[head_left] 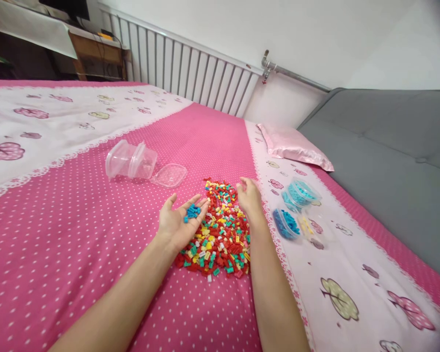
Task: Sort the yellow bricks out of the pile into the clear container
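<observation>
My left hand (pixel 181 222) is palm up with its fingers stretched, and a small heap of blue toy bricks (pixel 192 212) rests on it. It hovers at the left edge of a pile of small mixed toy bricks (pixel 220 234), mostly red, with yellow, green and white ones. My right hand (pixel 249 198) is at the far right side of the pile, its back turned to me. Its fingers are loosely bent and look apart; I see nothing between them, though the palm side is hidden.
To the right stand clear tubs: one with blue bricks (pixel 286 224), one with turquoise bricks (pixel 301 193), and one with a few yellow pieces (pixel 310 227). Nested clear tubs (pixel 130 160) lie sideways at left beside a clear lid (pixel 169 175). A pink pillow (pixel 295 149) lies near the grey headboard (pixel 388 161).
</observation>
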Tool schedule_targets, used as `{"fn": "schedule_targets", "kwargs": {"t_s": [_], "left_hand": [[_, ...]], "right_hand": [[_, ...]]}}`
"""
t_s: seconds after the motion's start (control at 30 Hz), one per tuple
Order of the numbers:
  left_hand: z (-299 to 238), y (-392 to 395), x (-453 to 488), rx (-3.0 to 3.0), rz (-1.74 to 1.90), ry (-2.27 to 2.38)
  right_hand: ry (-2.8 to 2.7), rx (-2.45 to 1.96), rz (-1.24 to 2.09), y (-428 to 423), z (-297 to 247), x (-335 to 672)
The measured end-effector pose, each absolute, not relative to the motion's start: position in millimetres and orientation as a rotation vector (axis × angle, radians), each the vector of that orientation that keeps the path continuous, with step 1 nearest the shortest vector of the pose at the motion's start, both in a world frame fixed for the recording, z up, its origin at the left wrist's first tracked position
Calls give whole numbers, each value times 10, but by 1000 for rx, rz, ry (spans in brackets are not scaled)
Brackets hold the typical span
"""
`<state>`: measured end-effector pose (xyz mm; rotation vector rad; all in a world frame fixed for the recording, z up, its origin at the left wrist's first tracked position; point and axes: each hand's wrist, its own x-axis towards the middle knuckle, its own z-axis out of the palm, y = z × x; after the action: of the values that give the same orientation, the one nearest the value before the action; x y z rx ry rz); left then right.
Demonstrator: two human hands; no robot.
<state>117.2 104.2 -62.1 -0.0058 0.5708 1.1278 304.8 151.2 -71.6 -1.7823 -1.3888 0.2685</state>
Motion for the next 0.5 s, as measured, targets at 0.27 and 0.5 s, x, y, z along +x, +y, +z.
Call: {"fn": "schedule_targets", "kwargs": {"t_s": [0.27, 0.5], "left_hand": [[-631, 1069, 1146, -2, 1159, 585], [-615, 1057, 1137, 3, 1138, 581]], "right_hand": [[-1998, -1921, 523, 1685, -1145, 3018], [-2273, -1739, 704, 1459, -821, 3094]]}}
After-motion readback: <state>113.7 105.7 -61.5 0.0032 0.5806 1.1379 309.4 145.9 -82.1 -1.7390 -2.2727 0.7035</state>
